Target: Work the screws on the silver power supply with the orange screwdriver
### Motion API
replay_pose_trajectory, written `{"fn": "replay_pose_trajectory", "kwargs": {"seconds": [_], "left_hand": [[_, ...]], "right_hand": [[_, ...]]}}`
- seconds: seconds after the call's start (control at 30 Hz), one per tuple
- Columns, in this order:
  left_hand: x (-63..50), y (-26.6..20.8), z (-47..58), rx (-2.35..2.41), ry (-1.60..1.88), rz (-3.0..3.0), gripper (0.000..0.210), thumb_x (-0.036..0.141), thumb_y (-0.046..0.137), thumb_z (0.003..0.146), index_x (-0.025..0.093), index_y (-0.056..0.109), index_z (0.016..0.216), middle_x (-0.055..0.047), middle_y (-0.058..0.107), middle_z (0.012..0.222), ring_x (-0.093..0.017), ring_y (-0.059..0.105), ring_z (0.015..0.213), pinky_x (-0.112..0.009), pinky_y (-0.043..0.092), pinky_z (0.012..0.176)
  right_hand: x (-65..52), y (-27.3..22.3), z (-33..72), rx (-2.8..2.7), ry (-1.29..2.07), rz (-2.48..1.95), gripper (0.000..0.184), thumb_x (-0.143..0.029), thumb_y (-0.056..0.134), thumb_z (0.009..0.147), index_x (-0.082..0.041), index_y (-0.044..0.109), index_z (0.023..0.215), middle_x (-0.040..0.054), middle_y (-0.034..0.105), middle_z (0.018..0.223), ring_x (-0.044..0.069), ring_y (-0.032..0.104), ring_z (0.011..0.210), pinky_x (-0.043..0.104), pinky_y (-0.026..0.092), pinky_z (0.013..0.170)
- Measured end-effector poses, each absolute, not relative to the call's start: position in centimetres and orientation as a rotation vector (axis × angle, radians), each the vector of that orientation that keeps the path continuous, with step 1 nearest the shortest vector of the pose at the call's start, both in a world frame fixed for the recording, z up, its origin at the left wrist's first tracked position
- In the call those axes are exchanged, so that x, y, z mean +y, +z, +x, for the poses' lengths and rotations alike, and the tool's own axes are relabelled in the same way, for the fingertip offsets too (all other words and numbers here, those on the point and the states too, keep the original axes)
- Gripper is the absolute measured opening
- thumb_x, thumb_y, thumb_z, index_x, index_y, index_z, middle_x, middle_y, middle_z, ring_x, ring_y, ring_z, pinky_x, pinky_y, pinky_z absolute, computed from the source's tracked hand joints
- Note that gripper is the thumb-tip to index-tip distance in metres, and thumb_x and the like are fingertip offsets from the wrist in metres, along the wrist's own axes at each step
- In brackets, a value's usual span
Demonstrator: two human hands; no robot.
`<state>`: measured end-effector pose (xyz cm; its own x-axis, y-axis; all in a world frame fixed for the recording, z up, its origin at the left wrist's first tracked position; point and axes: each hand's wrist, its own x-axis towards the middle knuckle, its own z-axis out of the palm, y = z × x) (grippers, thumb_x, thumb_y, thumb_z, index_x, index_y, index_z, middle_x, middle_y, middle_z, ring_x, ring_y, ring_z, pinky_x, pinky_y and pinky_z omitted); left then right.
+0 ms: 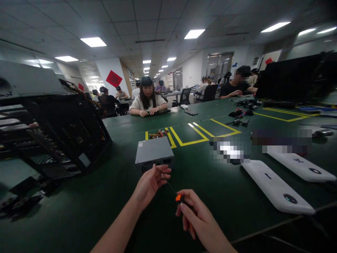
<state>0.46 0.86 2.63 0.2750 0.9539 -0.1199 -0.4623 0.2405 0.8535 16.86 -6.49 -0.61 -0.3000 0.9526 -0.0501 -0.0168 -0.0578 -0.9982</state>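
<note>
My right hand [196,216] is closed round the orange and black handle of a screwdriver [171,186], whose thin shaft slants up and left. At the tip of that shaft, my left hand [150,182] has its fingers bent inward; whatever they pinch is too small to make out. Just beyond my left hand sits a grey metal computer power supply [154,151], its fan grille facing me and partly covered by my fingers. A bundle of coloured cables [158,134] lies behind it.
An open black computer case [71,130] stands at left, with dark parts [22,200] before it. Two white devices [276,186] lie at right, near cables [240,112] and a monitor [295,77]. Yellow tape marks the green table [126,140]. A person [149,100] sits opposite.
</note>
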Motion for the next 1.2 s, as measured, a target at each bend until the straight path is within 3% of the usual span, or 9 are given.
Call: {"fn": "replay_pose_trajectory", "kwargs": {"seconds": [0.17, 0.33, 0.5, 0.73, 0.93, 1.07, 1.2], "left_hand": [[1.1, 2.6, 0.8, 0.753, 1.105, 0.665, 0.031, 0.029, 0.047, 0.086, 0.012, 0.058, 0.108, -0.013, 0.063, 0.110, -0.014, 0.062, 0.087, -0.023, 0.049, 0.074], [0.9, 2.5, 0.8, 0.772, 1.171, 0.750, 0.033, 0.014, 0.056, 0.079, 0.013, 0.055, 0.112, -0.013, 0.063, 0.110, -0.014, 0.063, 0.089, -0.023, 0.051, 0.075], [0.7, 2.5, 1.1, 0.779, 1.238, 0.772, 0.027, 0.006, 0.054, 0.078, 0.010, 0.058, 0.104, -0.013, 0.066, 0.100, -0.012, 0.065, 0.079, -0.018, 0.052, 0.066], [1.5, 2.0, 0.5, 0.746, 1.280, 0.706, 0.020, -0.004, 0.053, 0.074, 0.006, 0.060, 0.090, -0.014, 0.066, 0.093, -0.013, 0.064, 0.084, -0.016, 0.052, 0.073], [1.2, 2.2, -0.1, 0.816, 1.281, 0.824, 0.016, 0.004, 0.051, 0.079, 0.010, 0.059, 0.091, -0.011, 0.066, 0.093, -0.011, 0.064, 0.081, -0.020, 0.051, 0.071], [0.8, 1.8, 0.3, 1.067, 1.101, 1.011, 0.014, 0.019, 0.051, 0.082, 0.012, 0.060, 0.090, -0.011, 0.065, 0.093, -0.012, 0.063, 0.074, -0.022, 0.048, 0.060], [0.8, 1.3, 0.4, 1.252, 1.008, 1.412, 0.015, 0.018, 0.053, 0.078, 0.013, 0.062, 0.089, -0.008, 0.066, 0.084, -0.011, 0.059, 0.063, -0.020, 0.040, 0.051]], "right_hand": [[-5.6, -0.9, 17.0, -1.272, 1.594, -1.001, 0.038, -0.051, 0.045, 0.081, -0.021, 0.040, 0.103, -0.0005, 0.054, 0.075, 0.005, 0.044, 0.045, 0.013, 0.026, 0.032], [-6.0, -0.3, 17.0, -1.226, 1.583, -0.999, 0.032, -0.044, 0.047, 0.081, -0.020, 0.040, 0.101, -0.0007, 0.054, 0.075, 0.006, 0.046, 0.049, 0.013, 0.029, 0.034], [-6.8, 0.0, 16.7, -1.280, 1.469, -0.987, 0.029, -0.039, 0.049, 0.080, -0.019, 0.041, 0.100, -0.0016, 0.054, 0.073, 0.007, 0.047, 0.049, 0.014, 0.030, 0.035], [-6.9, -0.7, 15.8, -1.311, 1.333, -0.989, 0.027, -0.034, 0.049, 0.078, -0.019, 0.039, 0.098, -0.0032, 0.053, 0.072, 0.006, 0.046, 0.047, 0.015, 0.028, 0.034], [-7.1, -1.0, 15.7, -1.307, 1.261, -0.987, 0.027, -0.035, 0.048, 0.080, -0.019, 0.039, 0.100, -0.0017, 0.055, 0.075, 0.007, 0.047, 0.049, 0.015, 0.030, 0.036], [-7.2, -0.9, 15.8, -1.307, 1.262, -1.001, 0.028, -0.035, 0.048, 0.080, -0.018, 0.039, 0.101, -0.0014, 0.055, 0.075, 0.007, 0.047, 0.050, 0.015, 0.030, 0.037], [-7.1, -1.3, 15.8, -1.286, 1.223, -1.004, 0.028, -0.036, 0.047, 0.081, -0.019, 0.039, 0.103, -0.0011, 0.055, 0.076, 0.008, 0.047, 0.052, 0.017, 0.031, 0.038]]}}
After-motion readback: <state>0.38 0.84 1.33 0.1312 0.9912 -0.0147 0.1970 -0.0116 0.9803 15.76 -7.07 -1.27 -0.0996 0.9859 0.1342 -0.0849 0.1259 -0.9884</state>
